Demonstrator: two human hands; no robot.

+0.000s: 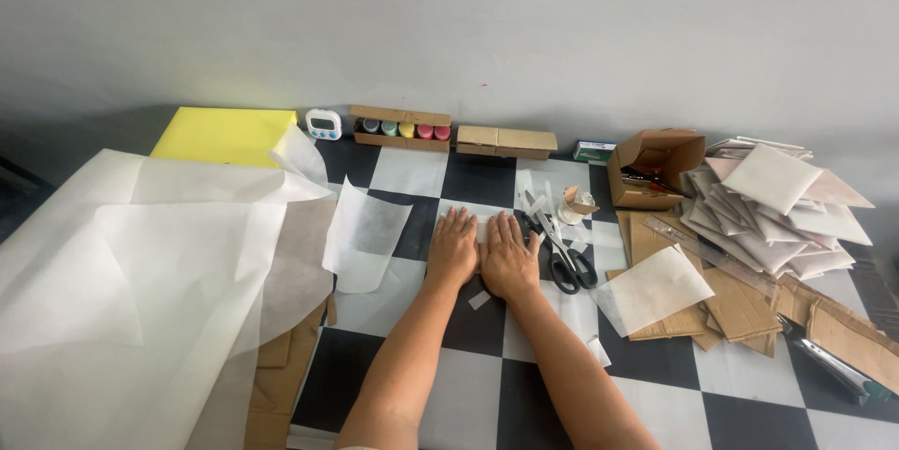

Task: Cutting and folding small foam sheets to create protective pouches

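My left hand (452,249) and my right hand (508,255) lie flat, palms down, side by side on the black-and-white checkered tabletop (655,384). Their fingers are together and point away from me; neither holds anything. Black-handled scissors (562,249) lie just right of my right hand. A curled translucent paper sheet (363,235) stands just left of my left hand. A small paper scrap (479,299) lies below my palms.
Large translucent sheets (140,272) cover the left side, over brown cardboard (281,375). A yellow pad (225,135), a white timer (323,124), a box of paint pots (403,127), a flat cardboard box (506,141) and an open box (655,167) line the back. Stacked paper envelopes (773,206) and cardboard pieces (740,305) sit right.
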